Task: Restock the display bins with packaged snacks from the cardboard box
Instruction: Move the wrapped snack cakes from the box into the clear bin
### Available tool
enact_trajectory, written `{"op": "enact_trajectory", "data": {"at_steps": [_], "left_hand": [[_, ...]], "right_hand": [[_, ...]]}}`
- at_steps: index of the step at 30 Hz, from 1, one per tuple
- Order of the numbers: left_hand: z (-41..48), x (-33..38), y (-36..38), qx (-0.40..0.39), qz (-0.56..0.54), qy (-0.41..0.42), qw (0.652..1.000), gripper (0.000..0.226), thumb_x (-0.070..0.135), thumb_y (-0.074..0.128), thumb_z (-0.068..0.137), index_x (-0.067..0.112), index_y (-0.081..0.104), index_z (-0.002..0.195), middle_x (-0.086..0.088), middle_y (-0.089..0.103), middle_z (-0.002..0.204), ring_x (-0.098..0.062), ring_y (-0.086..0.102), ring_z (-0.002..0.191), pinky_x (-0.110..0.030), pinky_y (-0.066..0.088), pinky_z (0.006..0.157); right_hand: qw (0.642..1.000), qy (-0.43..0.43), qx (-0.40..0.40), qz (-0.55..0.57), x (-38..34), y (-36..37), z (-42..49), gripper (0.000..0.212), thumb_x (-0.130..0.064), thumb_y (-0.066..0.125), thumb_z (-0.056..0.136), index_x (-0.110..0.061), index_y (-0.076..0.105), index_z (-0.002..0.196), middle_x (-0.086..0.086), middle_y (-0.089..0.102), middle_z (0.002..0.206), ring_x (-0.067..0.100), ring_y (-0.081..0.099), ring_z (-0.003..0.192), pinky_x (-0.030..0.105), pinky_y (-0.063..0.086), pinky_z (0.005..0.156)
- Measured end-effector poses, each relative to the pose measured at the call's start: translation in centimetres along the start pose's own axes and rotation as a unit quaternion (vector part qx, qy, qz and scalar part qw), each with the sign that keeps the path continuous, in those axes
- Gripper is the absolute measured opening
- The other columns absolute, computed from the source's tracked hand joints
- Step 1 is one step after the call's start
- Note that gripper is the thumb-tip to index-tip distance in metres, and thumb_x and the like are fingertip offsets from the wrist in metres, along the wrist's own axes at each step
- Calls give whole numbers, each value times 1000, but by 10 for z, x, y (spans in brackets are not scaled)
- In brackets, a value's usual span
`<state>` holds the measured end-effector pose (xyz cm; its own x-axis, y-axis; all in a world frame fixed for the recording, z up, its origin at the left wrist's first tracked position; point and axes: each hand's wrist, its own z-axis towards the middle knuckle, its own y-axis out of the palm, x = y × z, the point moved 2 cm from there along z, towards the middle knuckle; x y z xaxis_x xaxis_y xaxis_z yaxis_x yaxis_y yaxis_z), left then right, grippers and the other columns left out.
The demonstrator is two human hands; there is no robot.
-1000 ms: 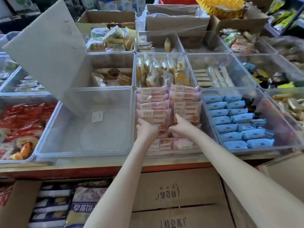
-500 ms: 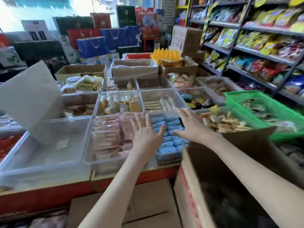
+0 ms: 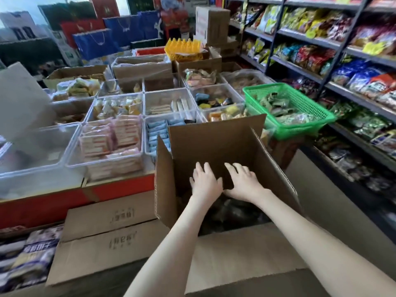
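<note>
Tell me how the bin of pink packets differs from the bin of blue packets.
The pink-packet bin is in full view; the cardboard box hides part of the blue-packet bin. Pink packets look larger and flatter, blue ones small and narrow. Both bins are clear plastic, side by side.

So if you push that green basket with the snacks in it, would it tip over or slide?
The green basket would probably slide rather than tip: it looks wide and low. It seems light, being thin open plastic mesh holding small wrapped snacks. Its near end may hang past its support, though that is unclear, so a hard push might drop it.
</note>
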<state>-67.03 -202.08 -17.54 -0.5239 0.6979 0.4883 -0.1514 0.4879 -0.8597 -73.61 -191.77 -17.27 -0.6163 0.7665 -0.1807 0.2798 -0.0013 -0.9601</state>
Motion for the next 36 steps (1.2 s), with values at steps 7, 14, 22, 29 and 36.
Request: {"op": "enact_trajectory", "data": {"at_steps": [7, 14, 22, 29, 36], "left_hand": [[30, -50, 74, -115, -9, -58, 992, 75, 43, 54, 91, 11, 18, 149, -13, 13, 155, -33, 20, 141, -43, 25, 114], [75, -103, 131, -229, 59, -26, 971, 89, 50, 59, 87, 12, 11, 151, -12, 7, 158, -31, 13, 144, -40, 18, 117], [68, -151, 191, -436, 195, -37, 878, 125, 70, 64, 69, 26, -24, 147, -9, -33, 152, -29, -29, 140, -50, -15, 112], [56, -162, 215, -479, 291, -57, 826, 133, 67, 67, 68, 12, -27, 145, -10, -31, 153, -22, -27, 141, -48, -18, 111], [55, -167, 224, -452, 283, -42, 845, 123, 37, 75, 75, 15, -23, 147, -9, -20, 157, -26, -13, 146, -43, -7, 116]], "right_hand": [[996, -10, -91, 11, 28, 60, 36, 89, -45, 58, 83, -21, 6, 151, 11, 12, 155, 32, 13, 142, 44, 20, 112], [977, -44, -211, -1, 45, 126, 99, 87, -46, 56, 86, -20, 4, 151, 8, 9, 156, 32, 9, 143, 44, 16, 113], [930, -153, -332, -45, 53, 201, 113, 91, -40, 60, 85, -21, 0, 151, 5, 4, 158, 28, 4, 145, 43, 15, 116], [884, -301, -341, -111, 32, 255, 105, 103, -48, 65, 79, -14, 0, 151, 5, 6, 158, 22, 5, 145, 41, 8, 117], [851, -330, -350, -211, 45, 265, 105, 100, -48, 59, 85, -17, -10, 150, 8, -1, 159, 25, -4, 146, 40, -7, 116]]}}
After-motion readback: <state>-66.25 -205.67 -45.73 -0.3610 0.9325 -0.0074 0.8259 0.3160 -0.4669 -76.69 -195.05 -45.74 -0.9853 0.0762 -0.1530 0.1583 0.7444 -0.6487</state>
